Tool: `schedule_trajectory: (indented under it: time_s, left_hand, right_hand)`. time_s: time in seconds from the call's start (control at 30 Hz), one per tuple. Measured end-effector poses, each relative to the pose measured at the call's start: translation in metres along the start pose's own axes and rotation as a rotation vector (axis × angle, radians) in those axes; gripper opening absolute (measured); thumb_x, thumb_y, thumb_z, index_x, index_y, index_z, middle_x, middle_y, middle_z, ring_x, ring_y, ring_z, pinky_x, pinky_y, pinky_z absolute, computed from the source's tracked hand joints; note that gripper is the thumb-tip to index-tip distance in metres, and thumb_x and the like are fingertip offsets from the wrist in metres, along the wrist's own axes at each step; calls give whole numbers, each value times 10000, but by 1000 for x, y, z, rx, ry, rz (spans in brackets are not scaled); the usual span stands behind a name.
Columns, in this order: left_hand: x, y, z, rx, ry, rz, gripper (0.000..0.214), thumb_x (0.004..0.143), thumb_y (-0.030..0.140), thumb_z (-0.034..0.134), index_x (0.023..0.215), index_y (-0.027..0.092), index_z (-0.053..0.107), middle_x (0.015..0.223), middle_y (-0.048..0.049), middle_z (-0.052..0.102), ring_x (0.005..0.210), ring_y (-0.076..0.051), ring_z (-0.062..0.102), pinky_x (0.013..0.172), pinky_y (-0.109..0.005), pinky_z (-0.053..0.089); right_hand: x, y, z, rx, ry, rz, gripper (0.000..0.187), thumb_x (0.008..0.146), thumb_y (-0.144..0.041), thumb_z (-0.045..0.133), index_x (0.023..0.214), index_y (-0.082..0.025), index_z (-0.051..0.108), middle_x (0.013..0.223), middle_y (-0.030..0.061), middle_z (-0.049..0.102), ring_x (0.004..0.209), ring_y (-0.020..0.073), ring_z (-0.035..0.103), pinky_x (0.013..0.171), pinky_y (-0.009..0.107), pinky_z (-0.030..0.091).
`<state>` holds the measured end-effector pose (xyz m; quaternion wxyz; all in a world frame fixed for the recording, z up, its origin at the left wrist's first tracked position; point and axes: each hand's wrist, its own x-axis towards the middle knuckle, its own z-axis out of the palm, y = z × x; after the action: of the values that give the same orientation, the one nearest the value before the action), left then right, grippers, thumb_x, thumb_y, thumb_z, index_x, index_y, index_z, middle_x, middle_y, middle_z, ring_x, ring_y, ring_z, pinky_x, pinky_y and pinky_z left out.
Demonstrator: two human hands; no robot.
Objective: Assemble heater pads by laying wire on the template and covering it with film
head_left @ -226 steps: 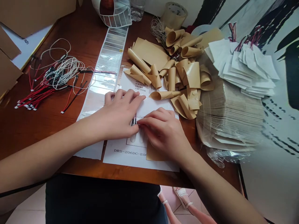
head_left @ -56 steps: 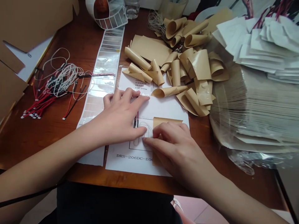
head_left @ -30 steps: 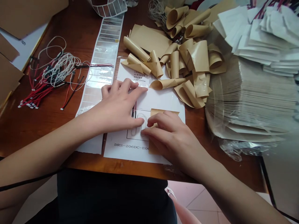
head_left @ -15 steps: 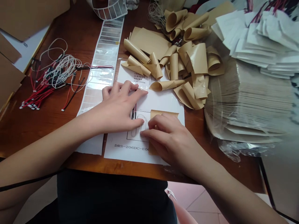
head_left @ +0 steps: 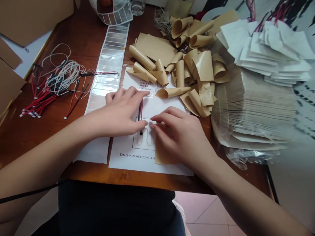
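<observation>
A printed white sheet (head_left: 128,160) lies in front of me, lettered "DRS-206DC-E0…". On its rectangle, a thin pale wire (head_left: 147,139) is laid in narrow loops, joined to a black and red lead (head_left: 140,113). My left hand (head_left: 120,114) rests palm down with fingers spread, its thumb by the top of the loops and its fingers over the lead. My right hand (head_left: 180,132) has thumb and forefinger close together at the wire, seemingly pinching it; the exact contact is hard to see. Beneath that hand lies a brown paper piece (head_left: 163,155), partly covered.
Rolled brown papers (head_left: 180,73) crowd the back middle. Wired leads (head_left: 59,82) lie heaped at left, beside a strip of clear labels (head_left: 108,55). To the right stand a plastic-wrapped stack (head_left: 265,108) and white packets (head_left: 265,49). Cardboard (head_left: 31,19) stands at back left.
My right hand has moved up the sheet, its fingertips now near the top of the loops. My left fingers have drawn slightly back, showing more of the lead. The view has shifted a little.
</observation>
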<state>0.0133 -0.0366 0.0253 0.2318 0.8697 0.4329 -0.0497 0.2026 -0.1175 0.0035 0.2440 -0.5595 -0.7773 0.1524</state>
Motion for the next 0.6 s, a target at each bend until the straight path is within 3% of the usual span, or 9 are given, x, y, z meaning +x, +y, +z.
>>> schedule_trajectory:
  time_s: [0.33,0.6]
  left_hand:
    - [3,3,2,25,22,-50,841,816,398,619,1580,233,307,1409,-151,475,1326,-405,418,1086,-557,329]
    - [2,2,4,5,31,-47,833,811,382,613,1580,334,297,1383,-121,488,1305,-409,434,1075,-564,333]
  right_hand:
    - [3,-2,11,13,-9,20,174,894,-120,598,1016,-163,714,854,54,727,762,183,641,684,299,466]
    - [3,-3,12,49,-30,50,132,923,-134,570,991,-175,677,866,54,721,709,164,608,673,297,466]
